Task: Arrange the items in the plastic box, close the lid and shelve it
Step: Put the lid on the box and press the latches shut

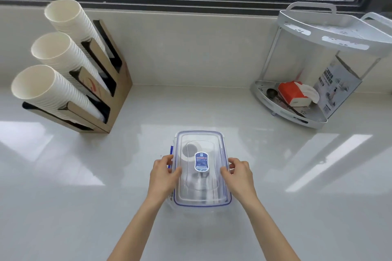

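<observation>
A clear plastic box [201, 195] with a blue-trimmed lid [200, 140] stands on the white counter in front of me, the lid lying on top with a blue label at its middle. Dark items show dimly through the lid. My left hand [164, 172] grips the box's left long side, thumb on the lid, fingers at the blue side latch. My right hand [238, 172] holds the right long side the same way. A two-tier white corner shelf [318, 38] stands at the back right.
A brown holder [110, 99] with three stacks of white paper cups [48, 89] stands at the left. The shelf's lower tier holds a red tissue pack [293, 93], a dark spoon and a printed card. A window runs along the back wall.
</observation>
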`<move>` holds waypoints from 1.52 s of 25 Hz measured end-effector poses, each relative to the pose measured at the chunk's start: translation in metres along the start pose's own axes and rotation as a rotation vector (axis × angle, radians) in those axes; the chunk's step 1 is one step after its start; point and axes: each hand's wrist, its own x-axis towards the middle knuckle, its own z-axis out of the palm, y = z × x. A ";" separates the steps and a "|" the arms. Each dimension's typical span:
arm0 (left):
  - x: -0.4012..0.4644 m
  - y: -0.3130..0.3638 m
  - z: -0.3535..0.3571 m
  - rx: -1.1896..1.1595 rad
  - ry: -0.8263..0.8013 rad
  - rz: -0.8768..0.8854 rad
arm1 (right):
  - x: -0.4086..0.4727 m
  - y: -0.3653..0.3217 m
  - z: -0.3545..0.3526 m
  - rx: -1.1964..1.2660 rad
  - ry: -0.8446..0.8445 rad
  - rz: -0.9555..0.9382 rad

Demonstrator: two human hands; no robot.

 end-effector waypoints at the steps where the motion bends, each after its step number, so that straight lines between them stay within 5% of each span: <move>1: 0.001 -0.002 0.000 0.007 -0.005 -0.001 | 0.000 0.000 0.003 -0.004 -0.005 0.005; 22: 0.015 -0.014 -0.002 0.075 -0.072 0.005 | 0.001 -0.005 0.018 -0.018 0.039 0.041; 29: 0.012 -0.021 -0.005 -0.197 -0.134 -0.109 | 0.006 0.011 0.017 0.267 -0.144 0.355; 38: 0.015 -0.026 -0.008 -0.322 -0.246 -0.313 | 0.003 0.008 0.023 0.201 0.086 0.148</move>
